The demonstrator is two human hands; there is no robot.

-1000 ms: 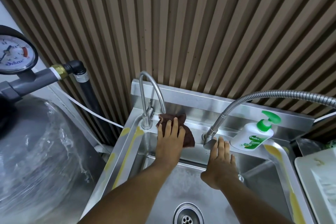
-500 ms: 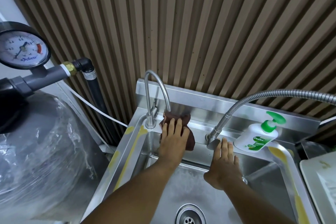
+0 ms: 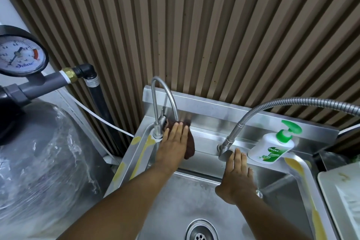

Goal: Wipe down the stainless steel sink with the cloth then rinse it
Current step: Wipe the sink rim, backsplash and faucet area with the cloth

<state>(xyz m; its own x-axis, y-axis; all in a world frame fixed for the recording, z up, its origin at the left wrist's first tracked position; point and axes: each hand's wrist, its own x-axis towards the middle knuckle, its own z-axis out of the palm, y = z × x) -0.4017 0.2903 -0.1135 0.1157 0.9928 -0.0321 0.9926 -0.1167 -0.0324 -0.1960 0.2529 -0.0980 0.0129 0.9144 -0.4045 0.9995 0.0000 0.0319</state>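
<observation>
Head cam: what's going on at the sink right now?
A person is wiping a steel sink. The left hand presses a brown cloth flat on the back ledge, right beside the gooseneck tap. The right hand rests flat and empty on the ledge near the hose tap's base, with a soap bottle just beyond it. Yellow smears remain on the rims. No water is running.

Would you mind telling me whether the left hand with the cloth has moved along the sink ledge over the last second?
Yes: the left hand slid the cloth left, up against the gooseneck faucet.
</observation>
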